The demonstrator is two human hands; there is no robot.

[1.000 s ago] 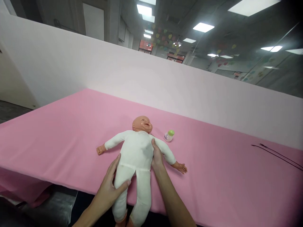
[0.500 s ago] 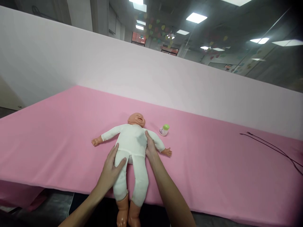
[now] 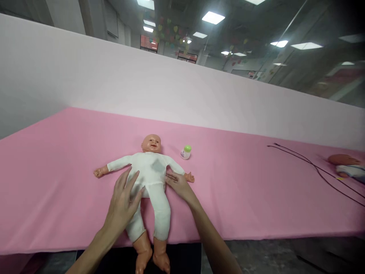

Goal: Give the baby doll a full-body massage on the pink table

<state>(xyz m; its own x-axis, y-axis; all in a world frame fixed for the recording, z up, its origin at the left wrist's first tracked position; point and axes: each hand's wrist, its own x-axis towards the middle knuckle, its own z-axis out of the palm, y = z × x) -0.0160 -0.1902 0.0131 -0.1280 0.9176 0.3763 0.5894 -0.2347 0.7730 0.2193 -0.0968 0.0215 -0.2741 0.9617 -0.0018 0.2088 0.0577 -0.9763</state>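
Note:
A baby doll (image 3: 151, 171) in a white suit lies face up on the pink table (image 3: 242, 190), arms spread, feet hanging over the near edge. My left hand (image 3: 124, 199) is open with fingers spread, resting over the doll's hip and thigh on its left side as I see it. My right hand (image 3: 178, 184) lies open and flat beside the doll's waist, fingertips touching its side just under the arm. A small white bottle with a green cap (image 3: 186, 152) stands right of the doll's head.
A pale partition wall (image 3: 199, 95) runs along the table's far edge. Thin black cables (image 3: 310, 165) trail across the right part of the table. A second doll (image 3: 345, 165) lies at the far right edge.
The doll has slid farther onto the table and lies straighter. My left hand has loosened from gripping the thigh to spread fingers. My right hand has slipped from the chest to the doll's side.

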